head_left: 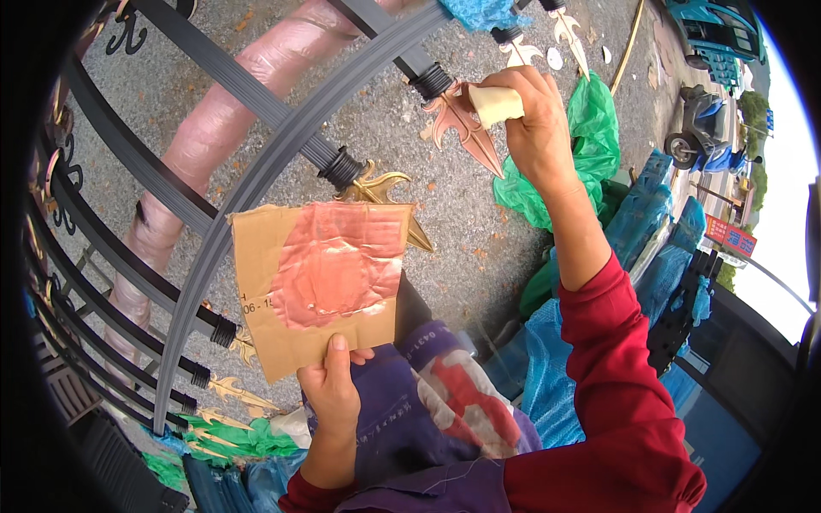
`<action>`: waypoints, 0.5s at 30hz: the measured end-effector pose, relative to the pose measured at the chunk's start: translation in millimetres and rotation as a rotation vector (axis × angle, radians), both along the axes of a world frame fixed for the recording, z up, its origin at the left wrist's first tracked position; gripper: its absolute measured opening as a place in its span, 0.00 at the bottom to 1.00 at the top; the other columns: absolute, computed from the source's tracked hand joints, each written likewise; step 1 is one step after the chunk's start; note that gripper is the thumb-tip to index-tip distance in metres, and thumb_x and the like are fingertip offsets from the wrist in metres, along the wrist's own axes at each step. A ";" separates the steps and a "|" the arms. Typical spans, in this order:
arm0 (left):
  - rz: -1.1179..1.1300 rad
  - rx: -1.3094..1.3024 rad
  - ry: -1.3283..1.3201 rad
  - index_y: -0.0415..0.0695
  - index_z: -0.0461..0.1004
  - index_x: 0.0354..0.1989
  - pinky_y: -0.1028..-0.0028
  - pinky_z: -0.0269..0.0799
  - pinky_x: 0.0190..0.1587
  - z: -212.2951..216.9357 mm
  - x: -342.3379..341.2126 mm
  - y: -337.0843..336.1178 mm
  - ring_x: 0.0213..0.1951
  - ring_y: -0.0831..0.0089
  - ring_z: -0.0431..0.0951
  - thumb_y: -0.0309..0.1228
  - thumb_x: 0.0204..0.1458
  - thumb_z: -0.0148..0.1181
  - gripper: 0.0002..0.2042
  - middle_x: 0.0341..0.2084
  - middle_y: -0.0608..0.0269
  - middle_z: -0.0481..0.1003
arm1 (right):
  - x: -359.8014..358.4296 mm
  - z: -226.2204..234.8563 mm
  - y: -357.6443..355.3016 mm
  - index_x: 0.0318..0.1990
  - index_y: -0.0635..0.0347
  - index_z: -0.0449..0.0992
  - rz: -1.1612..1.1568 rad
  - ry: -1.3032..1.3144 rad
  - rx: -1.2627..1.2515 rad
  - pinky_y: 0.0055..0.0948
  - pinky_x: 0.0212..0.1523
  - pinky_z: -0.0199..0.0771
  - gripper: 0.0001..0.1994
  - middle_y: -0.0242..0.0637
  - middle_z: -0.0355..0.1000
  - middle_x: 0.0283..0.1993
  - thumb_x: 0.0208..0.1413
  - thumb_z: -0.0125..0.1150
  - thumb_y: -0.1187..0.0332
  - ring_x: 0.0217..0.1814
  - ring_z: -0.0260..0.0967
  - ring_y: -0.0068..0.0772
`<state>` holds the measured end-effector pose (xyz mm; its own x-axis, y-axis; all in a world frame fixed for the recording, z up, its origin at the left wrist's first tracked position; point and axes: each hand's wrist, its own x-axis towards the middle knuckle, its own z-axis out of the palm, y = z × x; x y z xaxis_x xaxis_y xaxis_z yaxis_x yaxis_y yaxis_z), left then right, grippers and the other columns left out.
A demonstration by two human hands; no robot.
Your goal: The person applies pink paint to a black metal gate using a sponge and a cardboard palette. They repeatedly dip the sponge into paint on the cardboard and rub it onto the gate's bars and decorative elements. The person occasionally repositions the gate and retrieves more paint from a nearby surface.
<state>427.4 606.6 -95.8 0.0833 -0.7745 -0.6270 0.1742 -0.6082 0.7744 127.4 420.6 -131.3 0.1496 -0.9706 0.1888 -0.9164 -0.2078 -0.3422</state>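
My left hand holds a brown cardboard sheet by its lower edge, thumb on top; a patch of reddish-pink paint covers its middle. My right hand, arm in a red sleeve, is raised and grips a small pale sponge or pad pressed against a copper-coloured spearhead finial on a dark grey metal fence. A golden finial shows just above the cardboard's top edge.
Fence bars curve across the left half over gravel ground. A pink wrapped roll lies beneath them. Green plastic and blue tarps sit to the right. A parked scooter and a vehicle stand at the far upper right.
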 end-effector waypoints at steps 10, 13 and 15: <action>-0.025 0.000 0.020 0.33 0.72 0.34 0.78 0.68 0.28 -0.8 -5.7 5.1 0.24 0.75 0.74 0.27 0.59 0.46 0.10 0.22 0.58 0.75 | 10.6 2.7 -8.3 0.35 0.49 0.76 0.082 0.241 0.056 0.35 0.42 0.64 0.13 0.28 0.69 0.35 0.39 0.62 0.76 0.40 0.64 0.39; -0.023 0.000 -0.005 0.33 0.72 0.34 0.78 0.68 0.28 1.0 -5.2 4.9 0.24 0.76 0.74 0.27 0.59 0.46 0.10 0.22 0.58 0.76 | 14.4 7.7 -1.2 0.35 0.50 0.76 0.114 0.193 0.045 0.35 0.42 0.64 0.13 0.28 0.70 0.35 0.39 0.60 0.77 0.39 0.64 0.39; -0.029 -0.006 -0.007 0.33 0.72 0.34 0.78 0.67 0.28 -1.6 -4.5 7.4 0.24 0.76 0.74 0.27 0.59 0.46 0.10 0.22 0.58 0.76 | 16.1 8.6 1.0 0.35 0.50 0.76 0.154 0.179 0.054 0.34 0.41 0.64 0.13 0.28 0.70 0.35 0.38 0.62 0.75 0.38 0.64 0.39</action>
<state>422.9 613.9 -97.4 0.0648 -0.7803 -0.6220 0.1509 -0.6085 0.7791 143.5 421.5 -122.8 0.3231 -0.9417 0.0941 -0.9223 -0.3357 -0.1918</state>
